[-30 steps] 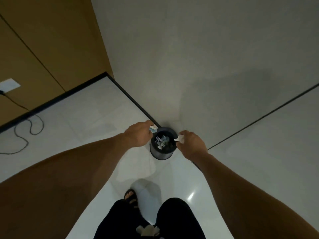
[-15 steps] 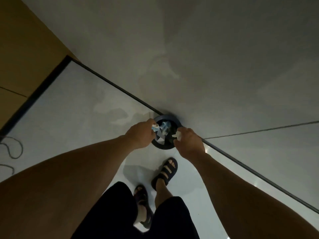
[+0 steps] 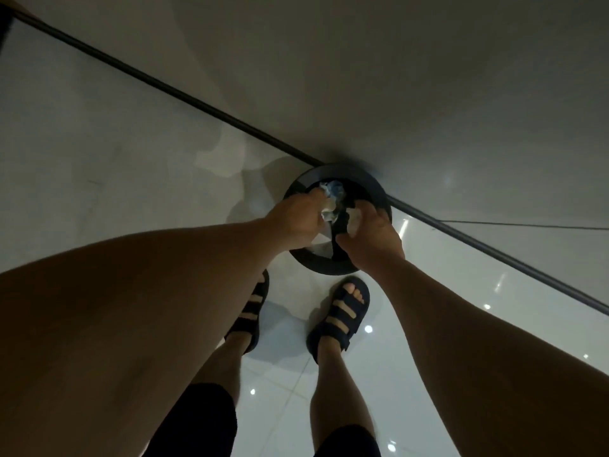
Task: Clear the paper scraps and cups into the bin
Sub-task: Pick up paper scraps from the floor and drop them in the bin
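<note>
Grips: left hand (image 3: 296, 219) clamped on crumpled white-blue paper wad (image 3: 330, 201), right hand (image 3: 372, 240) on white paper scrap (image 3: 354, 221) — both over round black bin (image 3: 365, 183). Risk: bin looks full — released scraps could spill out.

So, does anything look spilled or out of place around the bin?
Nothing stands out. The bin stands by the wall, its rim whole. The left hand grips crumpled paper and the right hand grips a white scrap, both over the bin's mouth. No scraps show on the floor around it.
</note>
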A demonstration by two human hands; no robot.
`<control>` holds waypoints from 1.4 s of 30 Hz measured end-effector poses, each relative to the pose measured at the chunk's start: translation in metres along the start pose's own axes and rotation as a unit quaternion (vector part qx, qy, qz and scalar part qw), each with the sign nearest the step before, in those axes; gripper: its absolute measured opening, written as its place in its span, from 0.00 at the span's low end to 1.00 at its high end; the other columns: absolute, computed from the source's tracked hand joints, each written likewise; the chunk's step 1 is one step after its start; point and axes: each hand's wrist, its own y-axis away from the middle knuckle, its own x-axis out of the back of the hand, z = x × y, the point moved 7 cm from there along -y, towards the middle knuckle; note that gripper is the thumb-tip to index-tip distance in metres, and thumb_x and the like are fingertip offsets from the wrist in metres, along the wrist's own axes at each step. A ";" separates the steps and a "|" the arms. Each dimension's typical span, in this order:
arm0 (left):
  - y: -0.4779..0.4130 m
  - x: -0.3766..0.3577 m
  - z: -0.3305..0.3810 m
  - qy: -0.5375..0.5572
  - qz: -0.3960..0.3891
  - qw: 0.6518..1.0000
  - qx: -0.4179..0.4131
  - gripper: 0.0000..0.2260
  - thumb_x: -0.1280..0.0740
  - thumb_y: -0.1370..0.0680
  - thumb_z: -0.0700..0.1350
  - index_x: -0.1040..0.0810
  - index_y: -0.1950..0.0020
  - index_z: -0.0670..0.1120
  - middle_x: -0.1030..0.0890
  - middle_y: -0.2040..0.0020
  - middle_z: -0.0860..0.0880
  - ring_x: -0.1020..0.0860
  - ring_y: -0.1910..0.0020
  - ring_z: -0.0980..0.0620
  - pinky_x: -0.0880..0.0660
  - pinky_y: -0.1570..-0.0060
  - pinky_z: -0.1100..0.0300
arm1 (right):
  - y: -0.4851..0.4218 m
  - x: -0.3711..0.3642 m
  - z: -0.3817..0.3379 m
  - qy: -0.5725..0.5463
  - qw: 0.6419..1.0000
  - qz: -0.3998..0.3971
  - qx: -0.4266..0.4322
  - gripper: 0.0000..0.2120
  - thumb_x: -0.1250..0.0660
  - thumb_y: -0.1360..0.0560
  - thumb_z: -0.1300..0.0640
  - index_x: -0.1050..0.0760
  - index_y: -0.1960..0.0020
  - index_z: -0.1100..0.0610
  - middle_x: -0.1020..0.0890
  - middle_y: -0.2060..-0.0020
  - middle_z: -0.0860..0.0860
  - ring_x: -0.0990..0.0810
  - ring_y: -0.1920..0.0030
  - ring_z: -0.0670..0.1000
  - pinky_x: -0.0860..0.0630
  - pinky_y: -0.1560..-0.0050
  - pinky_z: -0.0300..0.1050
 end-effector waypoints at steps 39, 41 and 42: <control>0.391 0.093 0.417 -0.356 -0.132 0.847 -0.372 0.32 0.38 0.22 0.57 0.45 0.23 0.48 0.41 0.24 0.44 0.40 0.27 0.42 0.38 0.30 0.48 | 0.596 0.176 0.106 -0.229 0.883 0.284 -0.297 0.34 0.34 0.25 0.46 0.44 0.23 0.49 0.40 0.26 0.53 0.34 0.30 0.58 0.27 0.38 0.53; 0.427 0.055 0.449 -0.382 -0.144 0.822 -0.396 0.31 0.39 0.22 0.57 0.45 0.23 0.48 0.41 0.24 0.45 0.40 0.28 0.43 0.38 0.30 0.48 | 0.642 0.167 0.137 -0.241 0.864 0.305 -0.320 0.34 0.34 0.25 0.47 0.44 0.23 0.49 0.40 0.26 0.53 0.34 0.31 0.58 0.28 0.39 0.52; 0.445 0.036 0.464 -0.388 -0.148 0.813 -0.407 0.31 0.39 0.22 0.57 0.44 0.23 0.48 0.40 0.24 0.45 0.39 0.28 0.43 0.37 0.31 0.48 | 0.663 0.161 0.152 -0.247 0.855 0.312 -0.331 0.34 0.34 0.25 0.47 0.44 0.23 0.49 0.39 0.26 0.54 0.34 0.31 0.58 0.28 0.39 0.52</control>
